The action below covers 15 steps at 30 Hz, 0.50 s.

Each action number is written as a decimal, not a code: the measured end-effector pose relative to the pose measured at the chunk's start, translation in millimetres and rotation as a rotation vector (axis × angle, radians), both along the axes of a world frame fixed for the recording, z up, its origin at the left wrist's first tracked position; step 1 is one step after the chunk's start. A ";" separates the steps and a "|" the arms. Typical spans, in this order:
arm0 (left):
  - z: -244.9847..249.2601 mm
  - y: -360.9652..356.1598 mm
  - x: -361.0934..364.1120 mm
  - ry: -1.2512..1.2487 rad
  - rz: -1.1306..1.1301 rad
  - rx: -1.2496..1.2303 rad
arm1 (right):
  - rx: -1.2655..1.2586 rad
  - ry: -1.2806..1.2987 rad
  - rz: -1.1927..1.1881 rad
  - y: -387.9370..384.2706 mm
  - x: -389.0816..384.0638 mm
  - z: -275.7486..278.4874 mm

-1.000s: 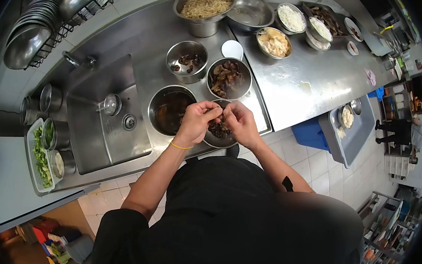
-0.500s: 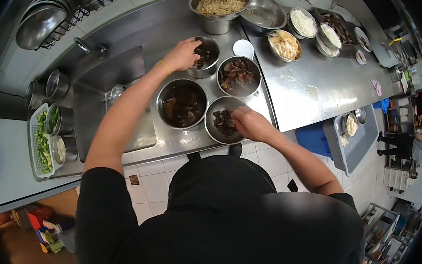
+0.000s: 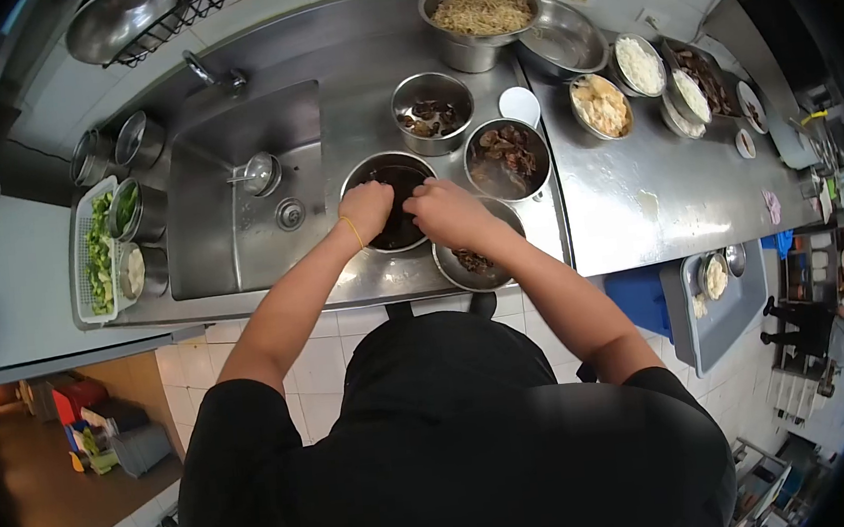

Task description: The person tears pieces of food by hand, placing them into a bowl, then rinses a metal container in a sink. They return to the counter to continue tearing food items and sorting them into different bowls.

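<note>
My left hand (image 3: 367, 213), with a yellow band at the wrist, is over the left rim of a steel bowl (image 3: 355, 176) of dark brown liquid. Its fingers are curled closed. Opposite it, my right hand (image 3: 451, 213) is over the same bowl, fingers pinched together. What either hand holds is hidden. Behind stands a steel pot (image 3: 435, 145) with dark wrinkled pieces on its bottom. To the right is a bowl of brown wrinkled pieces (image 3: 503, 156) in some liquid. Another steel bowl (image 3: 455, 274) with dark pieces lies partly under my right forearm.
A sink (image 3: 229, 240) with a ladle (image 3: 259, 173) lies left, beside a basket of cut greens (image 3: 100, 251). Noodle-like strands (image 3: 482, 9) fill a pot at the back. Several food bowls stand right. A grey tub (image 3: 695, 340) sits below the counter; a person (image 3: 804, 325) stands far right.
My left hand has come from the back pot and my right hand from the front bowl; both are now together over the bowl of dark liquid. The view has shifted slightly.
</note>
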<state>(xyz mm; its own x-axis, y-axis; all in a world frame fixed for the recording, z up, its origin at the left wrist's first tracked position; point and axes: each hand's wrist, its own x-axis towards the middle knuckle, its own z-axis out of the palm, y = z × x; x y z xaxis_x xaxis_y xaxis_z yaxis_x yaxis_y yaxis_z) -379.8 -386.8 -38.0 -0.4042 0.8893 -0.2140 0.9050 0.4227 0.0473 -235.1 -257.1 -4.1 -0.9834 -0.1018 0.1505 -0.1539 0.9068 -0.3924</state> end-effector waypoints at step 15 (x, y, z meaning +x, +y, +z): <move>27.0 -43.0 -4.8 -1.495 0.664 0.946 | -0.032 -0.510 -0.049 -13.8 -35.4 3.8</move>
